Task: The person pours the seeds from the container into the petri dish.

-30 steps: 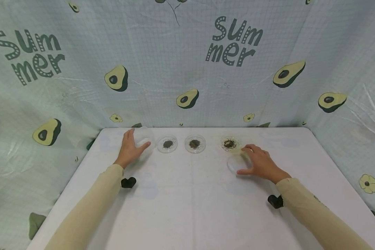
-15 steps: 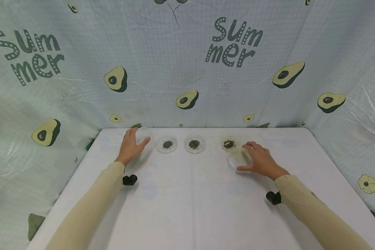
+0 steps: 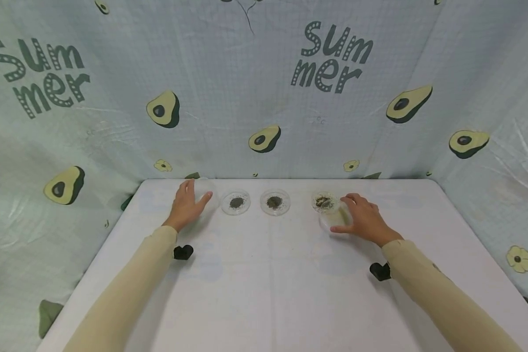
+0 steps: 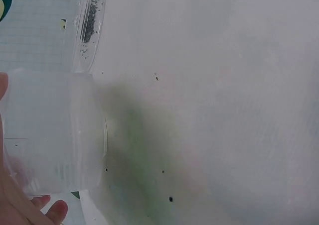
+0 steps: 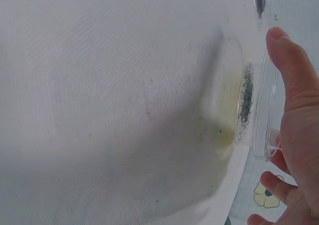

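Three clear petri dishes stand in a row at the back of the table. The left dish (image 3: pixel 235 213) bears dark grey grains (image 3: pixel 236 203) and the middle dish (image 3: pixel 275 213) a darker heap (image 3: pixel 274 202). In the right dish (image 3: pixel 314 197) lie dark and pale flakes (image 3: pixel 323 202). My right hand (image 3: pixel 365 220) grips a clear petri dish lid (image 5: pixel 266 110) by its edge, just in front of and partly over the right dish. My left hand (image 3: pixel 187 205) holds a translucent plastic cup (image 4: pixel 47 130) left of the row; its fingers partly hide it in the head view.
A white table (image 3: pixel 268 293) meets a hanging cloth (image 3: pixel 211 146) with avocado prints at the back and sides. Small dark specks (image 4: pixel 170 199) lie scattered on the table. A black wrist mount (image 3: pixel 183 252) sticks out below each sleeve.
My right hand has moved a little away from me with the lid, bringing it closer to the right dish. The left hand has shifted slightly, still holding the cup.
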Tool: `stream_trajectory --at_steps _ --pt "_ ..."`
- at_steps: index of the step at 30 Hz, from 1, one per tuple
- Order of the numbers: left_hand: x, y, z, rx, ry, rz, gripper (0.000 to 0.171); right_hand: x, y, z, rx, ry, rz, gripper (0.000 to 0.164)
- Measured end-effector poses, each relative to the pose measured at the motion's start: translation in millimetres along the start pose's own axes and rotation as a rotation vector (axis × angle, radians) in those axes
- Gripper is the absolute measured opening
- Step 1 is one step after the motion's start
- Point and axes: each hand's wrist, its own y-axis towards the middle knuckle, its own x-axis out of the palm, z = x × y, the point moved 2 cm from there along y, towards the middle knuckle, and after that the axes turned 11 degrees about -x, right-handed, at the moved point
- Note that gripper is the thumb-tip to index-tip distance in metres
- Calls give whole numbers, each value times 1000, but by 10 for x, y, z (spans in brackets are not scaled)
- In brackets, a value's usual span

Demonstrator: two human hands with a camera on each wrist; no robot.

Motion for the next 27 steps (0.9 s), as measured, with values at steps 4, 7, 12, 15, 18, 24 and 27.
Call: stream_trajectory --at_steps 4,7,12,15,18,24,27 --pt "-5 -9 -9 -4 -9 -10 91 27 52 5 10 9 7 97" --pt "-10 -19 -2 -6 -12 -17 91 38 86 -3 11 16 20 97" --pt "-8 -24 0 12 -22 -15 89 55 127 -7 21 17 23 97" --pt "-4 -15 -3 10 -22 -12 89 47 155 -13 19 13 26 96" --pt "5 -5 -11 10 -17 -5 89 46 182 -16 21 8 24 95" --pt "7 5 -16 20 -30 0 88 59 224 -21 39 10 8 96" --pt "-2 -7 -9 22 -38 1 87 71 246 -15 51 15 -4 96"
